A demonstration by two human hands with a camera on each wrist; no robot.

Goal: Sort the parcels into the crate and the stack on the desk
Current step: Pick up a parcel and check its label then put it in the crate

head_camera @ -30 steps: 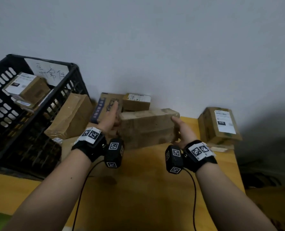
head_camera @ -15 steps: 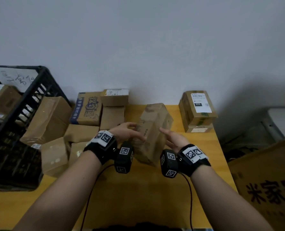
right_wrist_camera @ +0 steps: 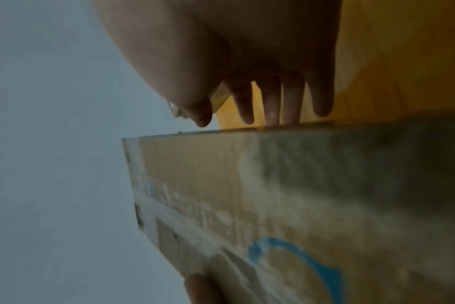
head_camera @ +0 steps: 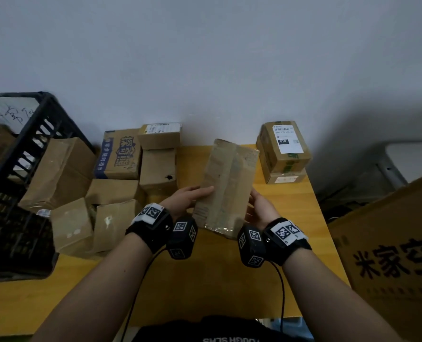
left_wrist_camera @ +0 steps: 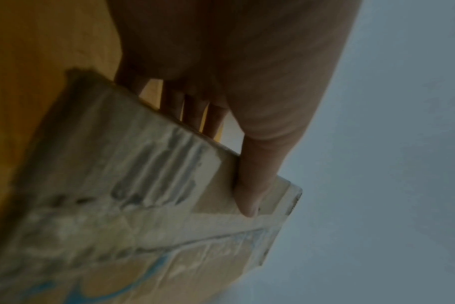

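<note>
The wooden desk (head_camera: 229, 280) carried a black crate (head_camera: 32, 149) at far left, loose boxes (head_camera: 111, 193) beside it, and a two-box stack (head_camera: 285, 151) at far right. A long taped parcel (head_camera: 227, 186) stood on end between both hands, above the desk's middle. The left hand (head_camera: 185, 198) gripped its left edge, thumb on the front face; the right hand (head_camera: 260, 208) pressed straight fingers against its right side.

A parcel-sorting room: taped cartons (head_camera: 116, 191) crowd a desk (head_camera: 205, 275) beside a crate (head_camera: 20, 169).
</note>
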